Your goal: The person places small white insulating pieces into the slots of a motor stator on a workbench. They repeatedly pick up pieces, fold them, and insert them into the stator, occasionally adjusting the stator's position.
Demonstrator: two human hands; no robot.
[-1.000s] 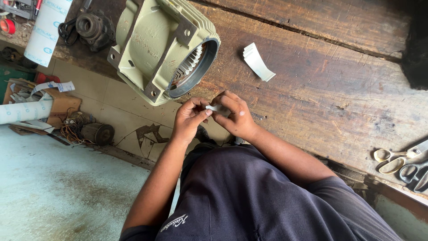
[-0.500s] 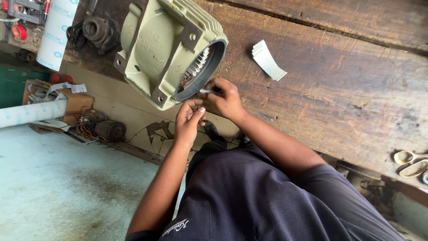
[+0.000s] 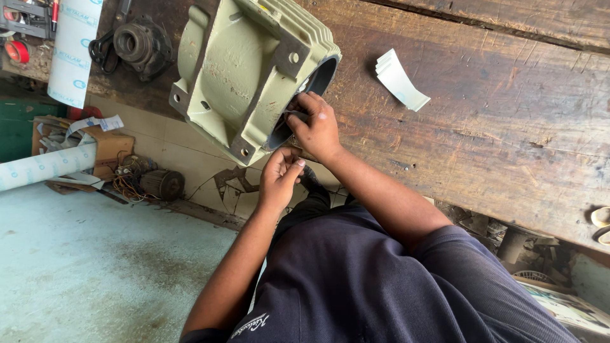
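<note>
Two hands (image 3: 279, 174); one green motor housing (image 3: 238, 70); two white rolls (image 3: 73, 51); one paper stack (image 3: 400, 79).

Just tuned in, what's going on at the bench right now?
A person in a dark shirt is working at a green motor housing lying on its side on a worn wooden bench. The right hand is at the housing's round open end, fingers reaching into it. The left hand is just below, at the bench edge, fingers pinched together; what it holds is too small to tell. A stack of white paper strips lies on the bench nearby.
</note>
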